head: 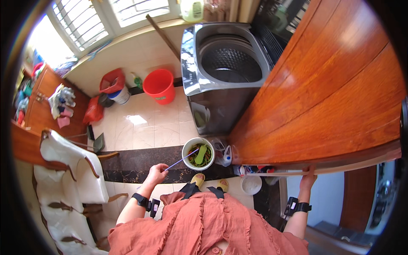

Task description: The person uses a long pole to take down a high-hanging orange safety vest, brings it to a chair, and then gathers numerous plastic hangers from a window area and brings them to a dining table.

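Observation:
My left hand (157, 173) grips a thin purple stick (178, 162), whose far end carries a flat green head (200, 155). That head hangs over or rests in a white bucket (185, 161) containing green plant scraps; contact cannot be told. My right hand (308, 179) is raised at the lower edge of a large orange-brown wooden panel (318, 105), its fingertips at a pale cloth-like strip (344, 169). Whether the fingers close on the strip cannot be told.
A top-loading washing machine (220, 110) stands open ahead. Near it are a red bucket (159, 87), plastic bags (223, 153) and a white tub (251, 185). A white upholstered chair (91, 178), a dustpan (99, 142) and a red bag (93, 110) are on the left.

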### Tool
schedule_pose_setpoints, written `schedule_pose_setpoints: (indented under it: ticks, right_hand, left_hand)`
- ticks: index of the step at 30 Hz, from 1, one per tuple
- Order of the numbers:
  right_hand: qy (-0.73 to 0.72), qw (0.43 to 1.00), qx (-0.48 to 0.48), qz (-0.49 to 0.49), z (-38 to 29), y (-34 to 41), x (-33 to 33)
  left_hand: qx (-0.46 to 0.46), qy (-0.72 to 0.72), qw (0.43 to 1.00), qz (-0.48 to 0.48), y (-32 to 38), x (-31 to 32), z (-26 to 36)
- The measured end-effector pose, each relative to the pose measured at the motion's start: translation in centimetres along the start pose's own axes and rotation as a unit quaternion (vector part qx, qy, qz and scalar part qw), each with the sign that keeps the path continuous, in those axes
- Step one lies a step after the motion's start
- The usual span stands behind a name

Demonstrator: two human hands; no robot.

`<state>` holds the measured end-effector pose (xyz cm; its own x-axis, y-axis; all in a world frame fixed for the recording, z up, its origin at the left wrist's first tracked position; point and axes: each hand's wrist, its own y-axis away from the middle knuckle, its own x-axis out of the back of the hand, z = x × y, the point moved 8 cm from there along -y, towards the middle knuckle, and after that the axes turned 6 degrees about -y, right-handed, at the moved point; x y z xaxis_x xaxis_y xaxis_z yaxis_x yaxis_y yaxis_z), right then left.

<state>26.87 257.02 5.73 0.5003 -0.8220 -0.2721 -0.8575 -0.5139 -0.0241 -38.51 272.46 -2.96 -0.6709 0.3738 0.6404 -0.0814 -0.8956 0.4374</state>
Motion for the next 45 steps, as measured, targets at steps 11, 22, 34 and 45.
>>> schedule_pose_setpoints:
  ticks: [11, 22, 34, 45]
  right_hand:
    - [0.830, 0.530, 0.147, -0.093, 4.0, -9.1, 1.4]
    - [0.495, 0.862, -0.110, -0.027, 5.3, -6.2, 5.1]
    - [0.676, 0.551, -0.351, -0.341, 8.8, 12.0, -14.7]
    - [0.561, 0.699, -0.183, -0.404, -2.9, 13.0, -37.8]
  left_hand:
    - [0.152, 0.073, 0.981, 0.092, 9.7, -1.5, -3.0]
    - [0.107, 0.096, 0.980, 0.137, 8.7, 0.8, -6.4]
    - [0.086, 0.129, 0.981, 0.113, 0.5, 12.2, -17.9]
    - [0.060, 0.106, 0.984, 0.133, -3.9, 19.8, -23.6]
